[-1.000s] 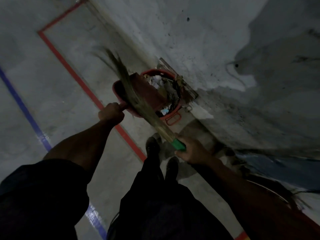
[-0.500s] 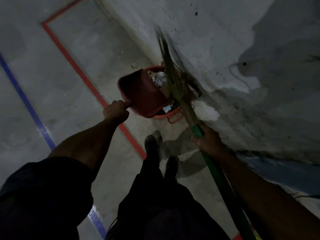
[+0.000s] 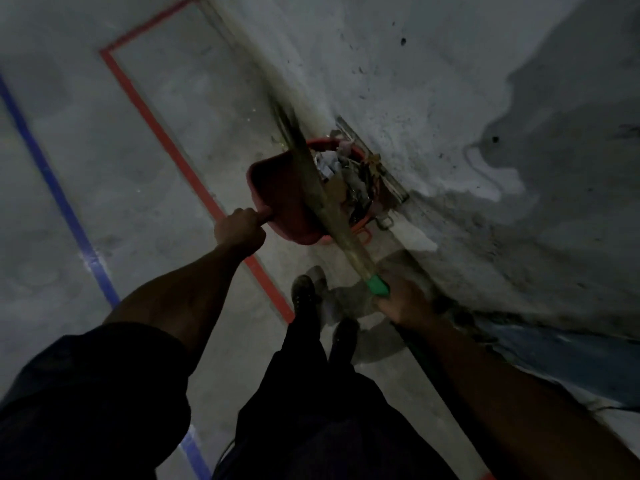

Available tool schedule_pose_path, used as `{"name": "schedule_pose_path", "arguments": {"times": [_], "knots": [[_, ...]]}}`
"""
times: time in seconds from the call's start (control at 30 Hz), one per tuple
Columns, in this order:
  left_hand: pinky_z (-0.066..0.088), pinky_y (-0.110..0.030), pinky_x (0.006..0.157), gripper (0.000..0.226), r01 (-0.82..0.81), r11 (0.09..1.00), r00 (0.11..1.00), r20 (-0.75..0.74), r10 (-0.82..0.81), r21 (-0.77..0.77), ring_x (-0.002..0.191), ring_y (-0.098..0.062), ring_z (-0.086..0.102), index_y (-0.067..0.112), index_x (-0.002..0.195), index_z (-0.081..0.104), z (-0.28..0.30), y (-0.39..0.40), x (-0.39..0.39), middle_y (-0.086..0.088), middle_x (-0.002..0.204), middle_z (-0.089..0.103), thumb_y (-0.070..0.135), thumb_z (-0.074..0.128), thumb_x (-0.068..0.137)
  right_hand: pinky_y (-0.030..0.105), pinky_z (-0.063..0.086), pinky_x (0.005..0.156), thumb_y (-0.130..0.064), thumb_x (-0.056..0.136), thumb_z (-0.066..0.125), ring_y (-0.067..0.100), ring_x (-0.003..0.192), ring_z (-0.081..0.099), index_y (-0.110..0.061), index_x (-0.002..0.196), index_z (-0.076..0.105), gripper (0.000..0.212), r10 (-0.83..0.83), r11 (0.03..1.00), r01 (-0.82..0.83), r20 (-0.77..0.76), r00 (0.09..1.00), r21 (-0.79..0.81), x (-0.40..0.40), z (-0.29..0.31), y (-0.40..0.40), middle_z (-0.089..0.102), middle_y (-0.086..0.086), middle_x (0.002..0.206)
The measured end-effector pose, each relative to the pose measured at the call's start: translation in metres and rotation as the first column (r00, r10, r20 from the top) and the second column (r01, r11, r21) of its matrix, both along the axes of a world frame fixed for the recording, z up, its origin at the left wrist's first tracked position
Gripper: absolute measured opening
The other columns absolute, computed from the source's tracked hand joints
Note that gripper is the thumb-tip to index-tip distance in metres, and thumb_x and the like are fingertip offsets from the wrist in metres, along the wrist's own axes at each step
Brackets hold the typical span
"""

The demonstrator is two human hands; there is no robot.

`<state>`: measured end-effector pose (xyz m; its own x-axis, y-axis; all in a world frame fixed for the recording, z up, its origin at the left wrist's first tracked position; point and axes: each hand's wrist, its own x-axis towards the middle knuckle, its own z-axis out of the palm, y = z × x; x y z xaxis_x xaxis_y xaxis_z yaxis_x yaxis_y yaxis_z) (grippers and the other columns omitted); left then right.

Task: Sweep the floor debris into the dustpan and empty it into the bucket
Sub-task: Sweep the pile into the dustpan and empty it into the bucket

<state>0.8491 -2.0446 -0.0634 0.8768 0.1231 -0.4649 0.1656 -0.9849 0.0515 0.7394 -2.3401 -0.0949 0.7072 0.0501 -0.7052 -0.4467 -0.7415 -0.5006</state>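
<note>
My left hand [image 3: 240, 226] grips the handle of a dark red dustpan [image 3: 280, 199], which is tilted over the red bucket [image 3: 356, 221] standing against the wall. Paper and scraps fill the bucket. My right hand [image 3: 403, 301] grips the green handle of a straw broom [image 3: 325, 202]. The broom's bristles run up and to the left across the dustpan's mouth and over the bucket's near rim. The bucket's left side is hidden behind the dustpan.
A stained grey wall [image 3: 450, 116] rises on the right, with the bucket at its foot. A red floor line [image 3: 166, 140] and a blue floor line [image 3: 55, 181] cross the concrete floor. My dark shoes [image 3: 304, 292] stand just before the bucket.
The broom has swung back left from the wall side, now lying across the dustpan. My right hand has shifted slightly. The dustpan stays tilted over the bucket.
</note>
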Motion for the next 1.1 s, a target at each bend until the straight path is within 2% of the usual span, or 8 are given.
{"name": "schedule_pose_path", "arguments": {"times": [0.13, 0.3, 0.43, 0.6, 0.7, 0.83, 0.93, 1.1], "knots": [[0.055, -0.039, 0.073, 0.033, -0.127, 0.991, 0.992, 0.014, 0.127, -0.038, 0.083, -0.03, 0.062, 0.024, 0.117, 0.06, -0.003, 0.003, -0.02, -0.007, 0.088, 0.054, 0.011, 0.042, 0.092, 0.033, 0.049, 0.083, -0.038, 0.074, 0.063, 0.025, 0.097, 0.061, -0.02, 0.128, 0.053, 0.057, -0.074, 0.997, 0.073, 0.084, 0.994, 0.019, 0.006, 0.005, -0.009, 0.059, -0.002, 0.102], [0.044, -0.035, 0.07, 0.018, -0.374, 0.921, 0.926, 0.011, 0.377, -0.114, 0.078, -0.026, 0.053, 0.016, 0.105, 0.056, -0.006, 0.01, -0.05, -0.006, 0.098, 0.058, 0.02, 0.045, 0.091, 0.035, 0.051, 0.084, -0.024, 0.079, 0.064, 0.022, 0.093, 0.06, -0.027, 0.125, 0.054, 0.047, -0.178, 0.984, 0.173, 0.154, 0.972, 0.047, -0.002, 0.017, -0.007, 0.062, -0.001, 0.1], [0.048, -0.037, 0.077, 0.016, -0.519, 0.826, 0.848, -0.009, 0.53, -0.219, 0.09, -0.032, 0.061, 0.015, 0.097, 0.054, -0.008, 0.015, -0.083, -0.011, 0.1, 0.062, 0.027, 0.048, 0.088, 0.042, 0.059, 0.071, -0.027, 0.076, 0.065, 0.022, 0.082, 0.064, -0.036, 0.131, 0.049, 0.057, -0.206, 0.978, 0.196, 0.17, 0.964, 0.075, -0.007, 0.025, -0.005, 0.064, 0.0, 0.096], [0.048, -0.037, 0.076, 0.023, -0.673, 0.661, 0.711, -0.045, 0.702, -0.33, 0.09, -0.033, 0.06, 0.009, 0.099, 0.054, -0.008, 0.024, -0.124, -0.012, 0.096, 0.06, 0.025, 0.056, 0.082, 0.027, 0.049, 0.055, -0.013, 0.084, 0.065, 0.023, 0.076, 0.063, -0.023, 0.138, 0.049, 0.058, -0.187, 0.981, 0.164, 0.254, 0.949, 0.107, -0.009, 0.039, -0.001, 0.065, 0.009, 0.1], [0.049, -0.037, 0.072, 0.026, -0.732, 0.533, 0.623, -0.1, 0.776, -0.425, 0.083, -0.033, 0.063, 0.005, 0.101, 0.054, -0.006, 0.032, -0.141, -0.012, 0.086, 0.06, 0.021, 0.059, 0.082, 0.023, 0.045, 0.06, -0.014, 0.087, 0.064, 0.022, 0.085, 0.06, -0.017, 0.132, 0.052, 0.047, -0.134, 0.988, 0.108, 0.285, 0.949, 0.106, -0.011, 0.049, 0.003, 0.061, 0.008, 0.103], [0.048, -0.029, 0.054, 0.023, -0.748, 0.254, 0.473, -0.223, 0.852, -0.613, 0.06, -0.024, 0.06, -0.003, 0.103, 0.054, 0.0, 0.041, -0.155, -0.016, 0.086, 0.06, 0.01, 0.059, 0.085, 0.032, 0.051, 0.07, -0.018, 0.083, 0.063, 0.02, 0.086, 0.059, -0.025, 0.124, 0.054, 0.042, -0.112, 0.988, 0.081, 0.247, 0.962, 0.134, -0.008, 0.062, 0.018, 0.061, 0.005, 0.103], [0.047, -0.023, 0.042, 0.011, -0.724, 0.055, 0.382, -0.334, 0.862, -0.688, 0.055, -0.023, 0.056, -0.002, 0.085, 0.054, 0.007, 0.043, -0.161, -0.014, 0.076, 0.055, 0.007, 0.058, 0.089, 0.026, 0.044, 0.067, -0.016, 0.078, 0.065, 0.021, 0.09, 0.061, -0.028, 0.116, 0.058, 0.04, -0.089, 0.986, 0.051, 0.244, 0.966, 0.158, -0.009, 0.069, 0.034, 0.063, 0.001, 0.1], [0.034, -0.014, 0.034, 0.009, -0.676, -0.124, 0.313, -0.436, 0.844, -0.726, 0.048, -0.018, 0.042, 0.0, 0.084, 0.051, 0.005, 0.066, -0.173, -0.011, 0.066, 0.045, 0.001, 0.058, 0.09, 0.026, 0.042, 0.075, -0.007, 0.079, 0.069, 0.025, 0.1, 0.06, -0.023, 0.133, 0.055, 0.059, -0.117, 0.979, 0.071, 0.24, 0.964, 0.192, -0.022, 0.074, 0.074, 0.063, 0.007, 0.113]]}}
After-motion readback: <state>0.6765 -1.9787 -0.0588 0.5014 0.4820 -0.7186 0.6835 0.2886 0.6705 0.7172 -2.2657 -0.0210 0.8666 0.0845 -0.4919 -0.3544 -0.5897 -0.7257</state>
